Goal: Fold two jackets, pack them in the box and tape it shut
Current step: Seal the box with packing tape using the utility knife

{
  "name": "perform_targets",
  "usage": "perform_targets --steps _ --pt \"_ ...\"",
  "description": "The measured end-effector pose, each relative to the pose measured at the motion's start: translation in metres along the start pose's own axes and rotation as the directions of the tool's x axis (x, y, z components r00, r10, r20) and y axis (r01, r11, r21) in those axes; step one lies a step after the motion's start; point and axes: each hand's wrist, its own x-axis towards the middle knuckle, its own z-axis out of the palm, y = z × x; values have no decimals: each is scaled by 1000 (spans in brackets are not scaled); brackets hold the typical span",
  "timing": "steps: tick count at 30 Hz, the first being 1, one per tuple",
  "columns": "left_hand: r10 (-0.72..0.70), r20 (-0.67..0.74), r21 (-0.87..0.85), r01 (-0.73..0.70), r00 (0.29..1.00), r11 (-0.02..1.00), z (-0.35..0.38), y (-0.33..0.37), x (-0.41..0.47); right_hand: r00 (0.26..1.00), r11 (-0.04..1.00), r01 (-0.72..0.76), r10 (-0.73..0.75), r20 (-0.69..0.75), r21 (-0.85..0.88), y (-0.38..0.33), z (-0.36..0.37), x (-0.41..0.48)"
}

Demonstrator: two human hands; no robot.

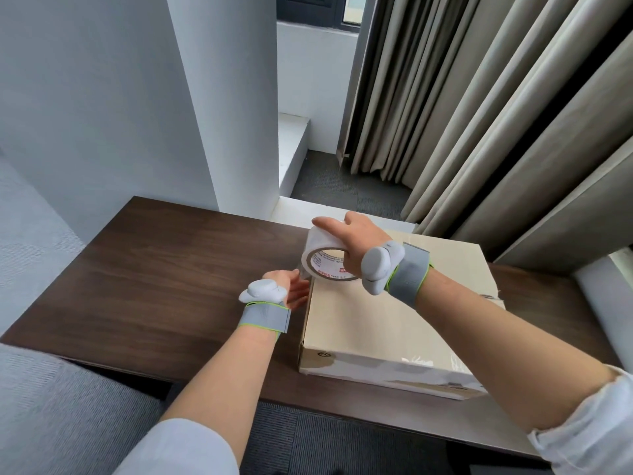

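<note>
Closed box (pixel 394 320) on the worktop (pixel 154 286), toward 3 o'clock. Right hand (pixel 356 238) grips the tape roll (pixel 320 250) over the box's 11 o'clock corner — left hand (pixel 291 286), at the roll's 8 o'clock, pinches its loose end.

Tan box (pixel 383 320); white tape roll (pixel 323 252); dark-brown woodgrain table (pixel 154 275).

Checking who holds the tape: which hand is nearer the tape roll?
Right. The right hand grips the tape roll from above; the left hand is just off its lower left, pinching the loose end.
</note>
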Motion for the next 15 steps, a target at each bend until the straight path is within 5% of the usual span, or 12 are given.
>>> perform_targets --steps 7,12,15 --pt "61 22 321 -65 998 945 9 -12 18 1000 999 16 -15 -22 42 7 5 -2" --pt "179 7 757 -123 984 642 -8 -26 44 998 996 31 -26 -56 89 7 7 -5" --pt "192 7 856 -105 981 506 -18 -51 46 996 988 21 -7 -92 152 7 9 -7"
